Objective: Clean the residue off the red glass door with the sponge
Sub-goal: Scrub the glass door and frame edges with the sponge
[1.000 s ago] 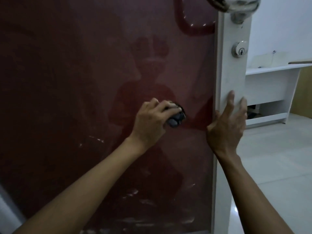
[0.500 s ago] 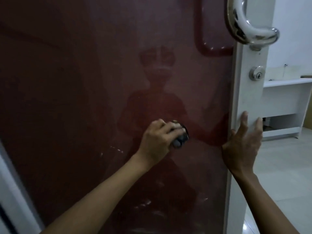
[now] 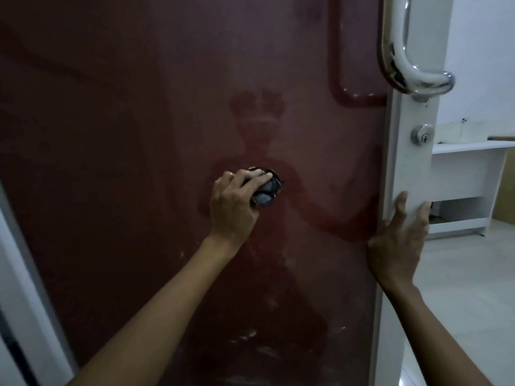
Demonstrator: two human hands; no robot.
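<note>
Dim overall, dark red glossy glass door underexposed, faint reflection of the person on it. Brighter light from the white room at right. Glare streaks on the curved chrome metal door handle. Soft focus, wide-angle bending at edges.

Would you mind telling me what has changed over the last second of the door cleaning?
Little. The left hand still grips the dark sponge against the red glass door, near the same spot on the reflection. The right hand stays braced on the white door edge. Mainly the view shifted, showing more handle.
</note>
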